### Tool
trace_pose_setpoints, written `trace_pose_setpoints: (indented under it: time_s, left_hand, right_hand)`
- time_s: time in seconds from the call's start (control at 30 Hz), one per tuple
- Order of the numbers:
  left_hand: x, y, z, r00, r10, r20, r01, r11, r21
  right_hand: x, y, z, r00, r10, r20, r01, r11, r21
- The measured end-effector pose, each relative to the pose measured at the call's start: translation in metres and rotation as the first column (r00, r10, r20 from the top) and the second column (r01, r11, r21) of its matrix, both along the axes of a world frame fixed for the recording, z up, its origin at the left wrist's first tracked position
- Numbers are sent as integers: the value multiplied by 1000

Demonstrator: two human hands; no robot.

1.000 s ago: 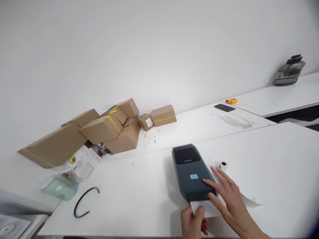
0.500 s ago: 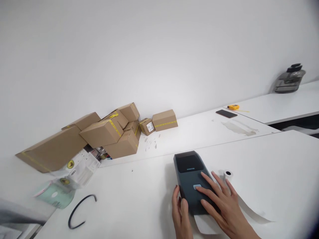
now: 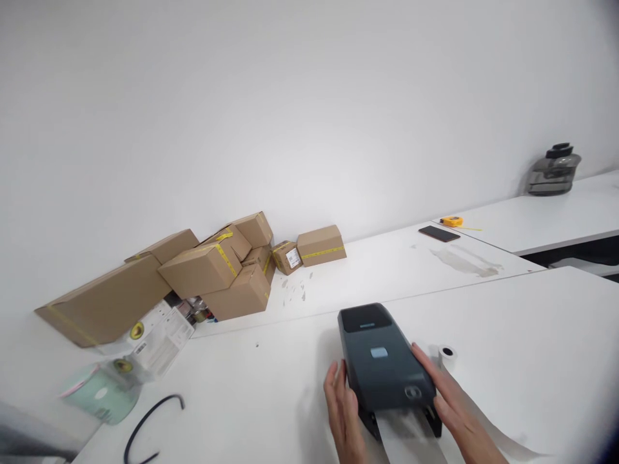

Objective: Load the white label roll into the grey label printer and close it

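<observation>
A dark blue-grey label printer (image 3: 382,370) with a black display panel and a light blue button lies on the white table in front of me. My left hand (image 3: 344,412) grips its left side, thumb nearer me. Along the opposite side, my right hand (image 3: 447,399) holds the right edge. The printer's top cover looks lifted at the near end, with dark inner parts showing below. A white paper strip (image 3: 406,438) extends from under that end toward me. Just beyond my right hand stands a small white paper roll (image 3: 447,354), its loose tail curving toward the lower right.
Cardboard boxes (image 3: 198,270) are piled by the wall at left. Nearby are a bagged label sheet (image 3: 164,335), a mint-green container (image 3: 99,393) and a black curved strip (image 3: 147,419). A phone (image 3: 439,233), yellow tape measure (image 3: 452,222) and dark bottle (image 3: 554,174) are at right.
My right hand has gone from the printer's top face to its right edge. The printer's near end has risen, exposing a round logo and inner parts. The view has tipped slightly upward.
</observation>
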State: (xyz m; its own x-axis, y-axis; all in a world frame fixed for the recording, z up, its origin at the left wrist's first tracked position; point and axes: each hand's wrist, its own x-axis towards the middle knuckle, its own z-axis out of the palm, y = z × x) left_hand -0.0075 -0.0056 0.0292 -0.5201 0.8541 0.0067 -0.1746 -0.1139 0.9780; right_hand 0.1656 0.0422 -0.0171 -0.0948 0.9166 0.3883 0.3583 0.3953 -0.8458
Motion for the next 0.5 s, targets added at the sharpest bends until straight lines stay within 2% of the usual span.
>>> trace_pose_setpoints:
  time_s: [0.1, 0.13, 0.2, 0.27, 0.33, 0.43, 0.5]
  left_hand:
    - [-10, 21, 30, 999, -23, -24, 25, 996, 81]
    - [-15, 32, 35, 999, -13, -41, 18, 994, 111]
    - [-25, 58, 39, 995, 19, -96, -8, 993, 114]
    - [-35, 82, 31, 981, 4, -193, 2, 999, 32]
    - [-41, 101, 18, 945, -84, -315, 58, 994, -92]
    - [-43, 113, -2, 901, -183, -393, 122, 977, -175]
    - [-41, 114, -11, 896, -199, -398, 133, 973, -187]
  right_hand:
    - [-5, 28, 51, 992, 1, 130, -20, 989, 148]
    - [-10, 41, 68, 991, -8, 136, -26, 969, 247]
    - [-21, 69, 99, 992, 8, 124, -51, 935, 350]
    - [-32, 98, 123, 997, 18, 74, -42, 939, 341]
    - [-41, 125, 139, 999, 26, 33, -34, 961, 274]
    - [-50, 162, 154, 1000, 19, 5, -20, 988, 153]
    - [-54, 181, 160, 1000, 11, 6, -12, 995, 100]
